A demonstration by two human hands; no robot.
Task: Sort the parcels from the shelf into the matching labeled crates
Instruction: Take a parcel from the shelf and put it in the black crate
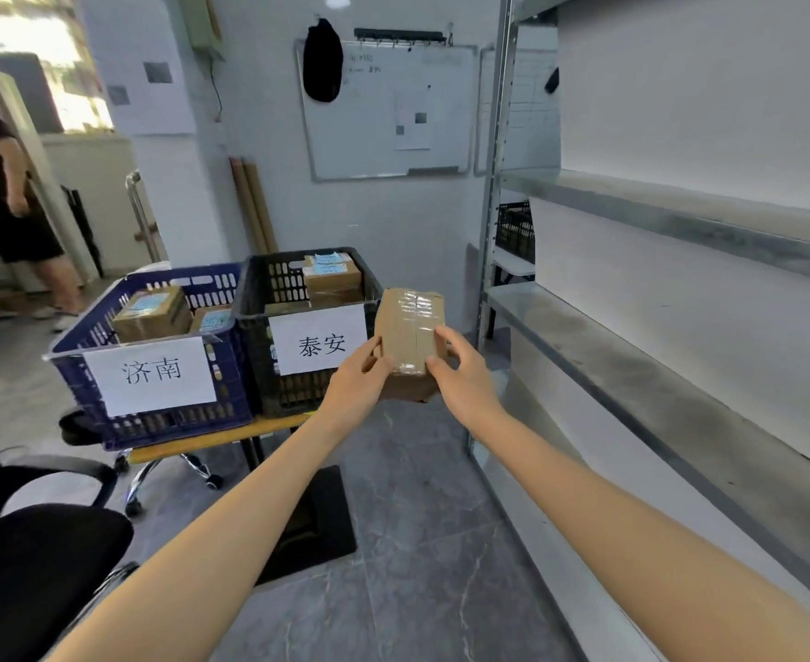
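Note:
I hold a taped brown cardboard parcel (408, 327) in the air with both hands, just right of the black crate. My left hand (357, 379) grips its lower left side and my right hand (463, 370) grips its right edge. The parcel's label is not visible from here. The black crate (255, 298) carries a white paper sign reading 泰安 and holds labelled parcels (331, 277). Beside it on the left, the blue crate (78, 370) has a sign reading 济南 and holds brown parcels (152, 312). The metal shelf (680, 355) on the right shows bare boards.
Both crates stand on a low yellow-edged table (231, 437). A black office chair (40, 556) is at lower left and a black mat (317, 523) lies on the grey floor. A person (6, 198) stands at far left. A whiteboard (393, 112) hangs on the back wall.

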